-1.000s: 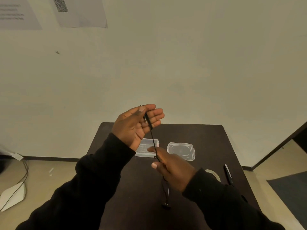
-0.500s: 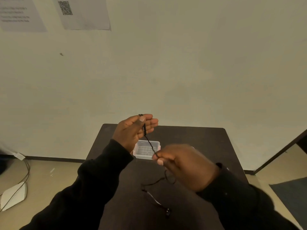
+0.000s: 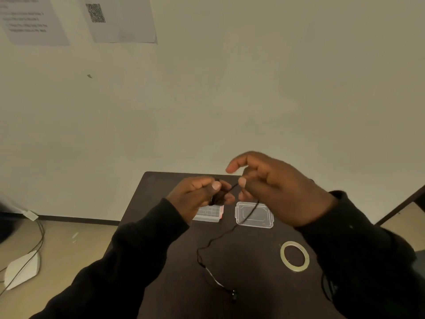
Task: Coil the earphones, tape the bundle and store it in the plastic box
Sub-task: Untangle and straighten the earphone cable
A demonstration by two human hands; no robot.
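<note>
My left hand [image 3: 195, 196] is raised over the dark table [image 3: 161, 238] with its fingers closed on the coiled part of the black earphones [image 3: 217, 196]. Just to its right, my right hand [image 3: 276, 187] pinches the cord between thumb and finger. From there the loose cord [image 3: 207, 246] hangs down, trails across the table and ends in an earbud [image 3: 233, 295] near the front. The clear plastic box [image 3: 210, 214] stands partly hidden behind my left hand. Its lid [image 3: 254, 215] lies to the right. A ring of tape [image 3: 294, 256] lies flat under my right forearm.
The table stands against a pale wall with two paper sheets [image 3: 119, 19] pinned high on the left. On the floor to the left lie a white device [image 3: 21, 269] and cables [image 3: 39, 238]. A dark doorway edge [image 3: 400, 210] is at the right.
My right hand has risen from below the box up to the level of my left hand, carrying the cord around. The left hand's fingers have closed more. The lid and tape ring show again.
</note>
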